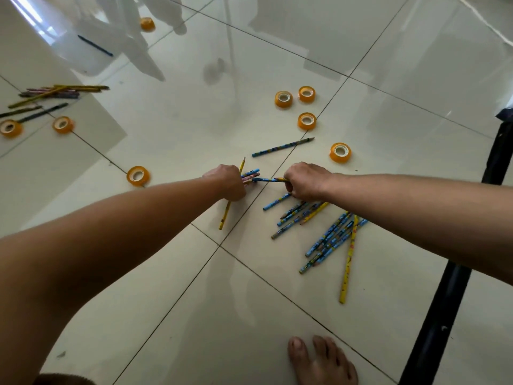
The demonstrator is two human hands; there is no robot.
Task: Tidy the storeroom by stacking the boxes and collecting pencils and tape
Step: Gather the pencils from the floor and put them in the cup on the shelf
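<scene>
On floor, pencils (249, 175) in left hand (227, 184)

Left hand (226, 183): your fingers curl out of sight beneath it.
Tape roll (10, 128): partly cut by left edge.
Foot (322, 362): cropped at bottom.

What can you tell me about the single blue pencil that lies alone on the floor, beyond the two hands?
The blue pencil is long and thin, with a printed blue pattern and a dark sharpened tip pointing right and away. It looks like painted wood. It lies flat on the glossy tiled floor, slanted, crossing a dark grout line. Nothing touches it: both hands are nearer the camera, and the closest tape roll sits apart to its right.
</scene>
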